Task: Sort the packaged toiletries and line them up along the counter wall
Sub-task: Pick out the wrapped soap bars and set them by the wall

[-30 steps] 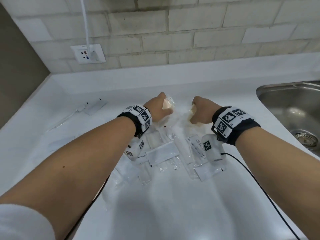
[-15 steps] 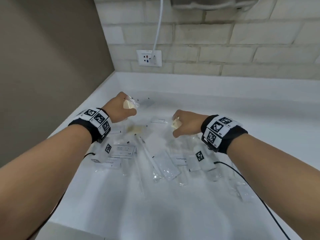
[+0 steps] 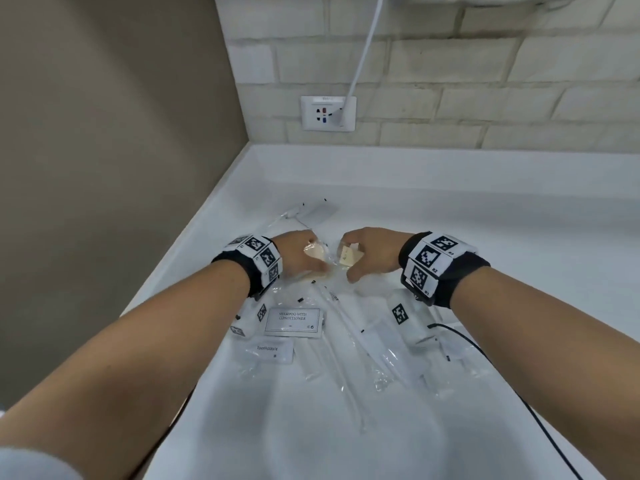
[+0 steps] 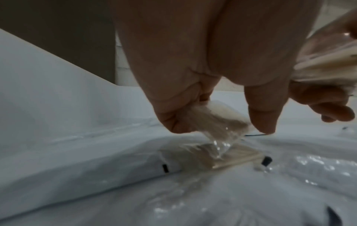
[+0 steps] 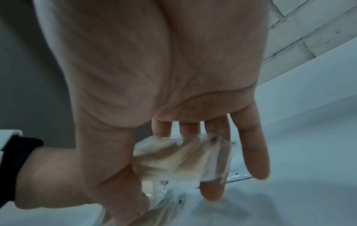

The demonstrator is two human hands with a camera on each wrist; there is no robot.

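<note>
Near edge of counter: the white counter [image 3: 519,216] is bare along its front, forearms reaching in over it.
Mid-counter heap: a flat white sachet printed "Shampoo with conditioner" [image 3: 292,322], a smaller white "Toothpaste" sachet [image 3: 272,351] and long clear-wrapped sticks [image 3: 341,344] lie jumbled and overlapping, unsorted, well apart from the back wall.
Left hand: the left hand [image 3: 300,252] pinches a beige item in a crinkly clear wrapper [image 4: 218,122] between thumb and curled fingers, lifted just above a similar beige packet lying on the heap [image 4: 210,157]; probably collecting like with like.
Right hand: the right hand [image 3: 372,252] curls thumb and fingers round another clear-wrapped beige packet [image 5: 179,159], little finger loosely extended, close beside the left hand.
Far left corner: one flat grey-white packet [image 3: 317,213] lies near the side wall, seemingly the start of a row.
Back wall: tiled wall with a white socket [image 3: 328,113] and plugged cable; no toiletries lined there yet.
</note>
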